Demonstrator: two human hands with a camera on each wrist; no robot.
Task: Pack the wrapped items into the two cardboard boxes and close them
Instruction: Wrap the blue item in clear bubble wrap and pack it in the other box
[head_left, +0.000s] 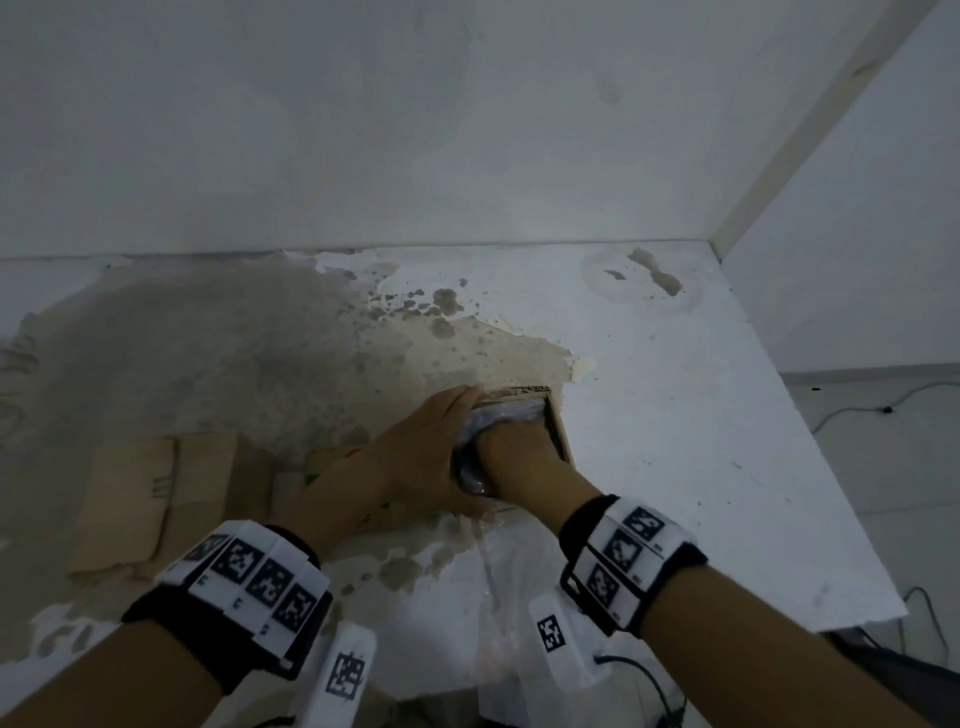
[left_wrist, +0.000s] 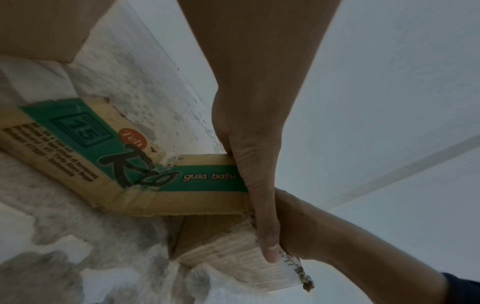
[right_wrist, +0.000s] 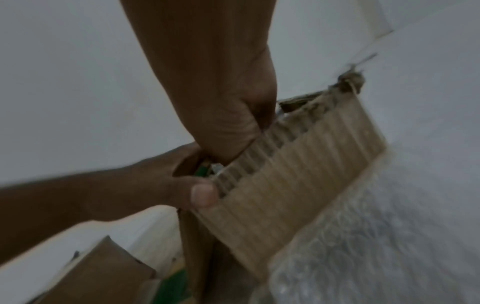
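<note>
A small cardboard box (head_left: 560, 431) with green print (left_wrist: 182, 181) stands open at the table's middle. My left hand (head_left: 415, 452) grips its left side, the thumb (right_wrist: 202, 193) lying over the near corrugated wall (right_wrist: 298, 174). My right hand (head_left: 519, 457) reaches down into the box, its fingers curled over a dark item in clear bubble wrap (head_left: 501, 415) that fills the opening. In the right wrist view the fingertips are hidden behind the box wall. A second cardboard box (head_left: 156, 493) lies with its flaps spread to the left.
The white table (head_left: 701, 415) has a worn, peeling patch across its left and middle. A loose sheet of bubble wrap (head_left: 493, 582) lies near the front edge by my right wrist. The wall stands behind, and the table's right edge drops to a floor with cables.
</note>
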